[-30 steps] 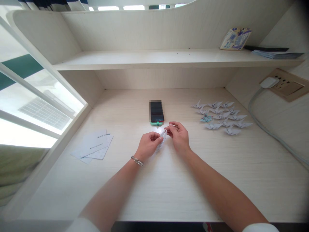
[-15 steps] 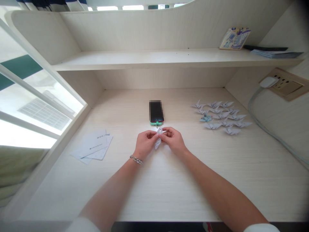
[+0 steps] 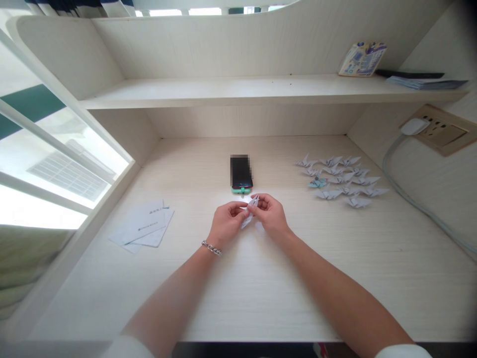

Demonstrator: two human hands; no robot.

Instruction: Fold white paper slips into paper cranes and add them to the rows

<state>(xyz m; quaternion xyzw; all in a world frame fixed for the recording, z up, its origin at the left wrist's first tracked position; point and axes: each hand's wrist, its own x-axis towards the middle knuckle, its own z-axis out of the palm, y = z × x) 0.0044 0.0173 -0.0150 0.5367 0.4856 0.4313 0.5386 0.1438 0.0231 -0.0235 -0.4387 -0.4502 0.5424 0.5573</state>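
Note:
A small folded white paper (image 3: 247, 220), narrow and pointed at its upper end, is pinched between my two hands over the desk. My left hand (image 3: 227, 222), with a silver chain bracelet at its wrist, grips the paper's left side between thumb and fingers. From the right, my right hand (image 3: 271, 215) pinches its upper part, and the curled fingertips are partly hidden behind it. Just beyond my hands lies a dark phone (image 3: 241, 171) with a green edge. Several folded paper cranes (image 3: 343, 178), white apart from a light blue one (image 3: 317, 182), stand grouped to the right.
Loose paper sheets (image 3: 145, 226) lie at the left of the desk. A shelf (image 3: 223, 92) crosses the back, bearing a packet (image 3: 363, 59) and a stack of papers (image 3: 425, 83). From a wall socket (image 3: 443, 130), a grey cable (image 3: 406, 196) runs down the right side.
The folded paper has tilted, its upper tip swinging right. My right hand has shifted slightly right, and my left hand has turned a little with it.

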